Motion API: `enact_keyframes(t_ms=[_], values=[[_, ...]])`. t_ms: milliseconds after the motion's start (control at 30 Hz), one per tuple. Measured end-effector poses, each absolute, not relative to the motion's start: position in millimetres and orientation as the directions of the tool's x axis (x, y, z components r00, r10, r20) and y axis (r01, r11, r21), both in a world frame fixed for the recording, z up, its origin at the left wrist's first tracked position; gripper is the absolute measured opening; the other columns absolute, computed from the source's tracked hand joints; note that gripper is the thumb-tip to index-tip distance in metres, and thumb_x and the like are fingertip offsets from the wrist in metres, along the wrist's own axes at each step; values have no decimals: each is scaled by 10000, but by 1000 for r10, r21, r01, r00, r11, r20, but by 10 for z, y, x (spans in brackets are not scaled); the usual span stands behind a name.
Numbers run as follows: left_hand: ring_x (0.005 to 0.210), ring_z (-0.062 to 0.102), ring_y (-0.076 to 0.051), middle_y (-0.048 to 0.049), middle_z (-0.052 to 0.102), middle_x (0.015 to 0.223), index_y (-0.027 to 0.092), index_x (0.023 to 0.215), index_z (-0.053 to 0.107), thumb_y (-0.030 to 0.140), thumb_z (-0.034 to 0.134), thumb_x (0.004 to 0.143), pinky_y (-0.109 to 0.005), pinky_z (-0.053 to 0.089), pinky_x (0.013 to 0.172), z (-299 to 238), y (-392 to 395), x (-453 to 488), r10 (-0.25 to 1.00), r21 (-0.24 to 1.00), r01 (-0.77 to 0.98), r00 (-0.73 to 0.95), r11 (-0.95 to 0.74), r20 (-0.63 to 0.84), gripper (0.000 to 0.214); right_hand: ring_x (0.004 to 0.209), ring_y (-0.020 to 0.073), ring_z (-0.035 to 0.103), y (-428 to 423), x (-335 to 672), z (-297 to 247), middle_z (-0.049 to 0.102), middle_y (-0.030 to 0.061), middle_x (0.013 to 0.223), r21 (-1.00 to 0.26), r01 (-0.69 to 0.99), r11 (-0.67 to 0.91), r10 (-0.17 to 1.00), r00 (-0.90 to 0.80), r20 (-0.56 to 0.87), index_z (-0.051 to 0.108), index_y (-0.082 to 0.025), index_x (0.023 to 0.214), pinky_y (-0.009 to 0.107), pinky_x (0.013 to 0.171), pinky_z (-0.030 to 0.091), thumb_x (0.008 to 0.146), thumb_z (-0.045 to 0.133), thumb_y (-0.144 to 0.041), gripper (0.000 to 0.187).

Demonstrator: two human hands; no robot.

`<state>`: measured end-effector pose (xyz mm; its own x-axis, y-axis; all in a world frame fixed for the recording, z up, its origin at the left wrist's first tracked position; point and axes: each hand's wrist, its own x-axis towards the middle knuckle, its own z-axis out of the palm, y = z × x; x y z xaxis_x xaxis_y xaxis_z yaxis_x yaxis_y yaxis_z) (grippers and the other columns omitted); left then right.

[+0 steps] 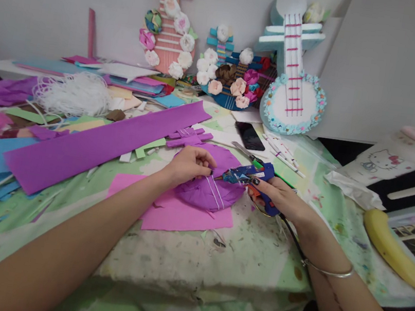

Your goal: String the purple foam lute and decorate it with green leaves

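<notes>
Centrally on the tabletop (160, 260), a purple disc (194, 193) lies flat, partly over a pink sheet (185, 223) that probably shields the cloth from glue. The left hand (192, 161) rests over the disc's upper left part, thumb and forefinger pinching white cords (217, 192) at their upper ends, seemingly so the strands lie straight and side by side down the disc's face. From the disc's right, the right hand (275, 192) holds a glue gun (246, 173), fingers curled around its handle; the nozzle points left to those pinched ends, an angle that likely leaves them in sight. Its dark cable (294, 237) runs down past the wrist, away from the disc. A pegged purple neck (190, 137) sits at the disc's far edge. A long purple strip (115, 144) and a tangle of white string (72, 92) lie left of the disc, perhaps as supplies within reach.
</notes>
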<state>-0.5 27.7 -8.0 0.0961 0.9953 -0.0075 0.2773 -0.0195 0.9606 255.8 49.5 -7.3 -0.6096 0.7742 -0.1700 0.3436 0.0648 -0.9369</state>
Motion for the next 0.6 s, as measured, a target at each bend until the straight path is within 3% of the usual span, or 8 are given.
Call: enact_keyframes(t_ms=[600], values=[[428, 417, -34, 49, 490, 526, 116, 750, 663, 31, 619, 633, -163, 292, 403, -75, 285, -9, 995, 958, 288, 99, -7, -23, 151, 528, 100, 441, 501, 2536, -128, 550, 21, 661, -936, 335, 105, 768, -626, -138, 601, -163, 739, 242, 497, 347, 871, 486, -543, 419]])
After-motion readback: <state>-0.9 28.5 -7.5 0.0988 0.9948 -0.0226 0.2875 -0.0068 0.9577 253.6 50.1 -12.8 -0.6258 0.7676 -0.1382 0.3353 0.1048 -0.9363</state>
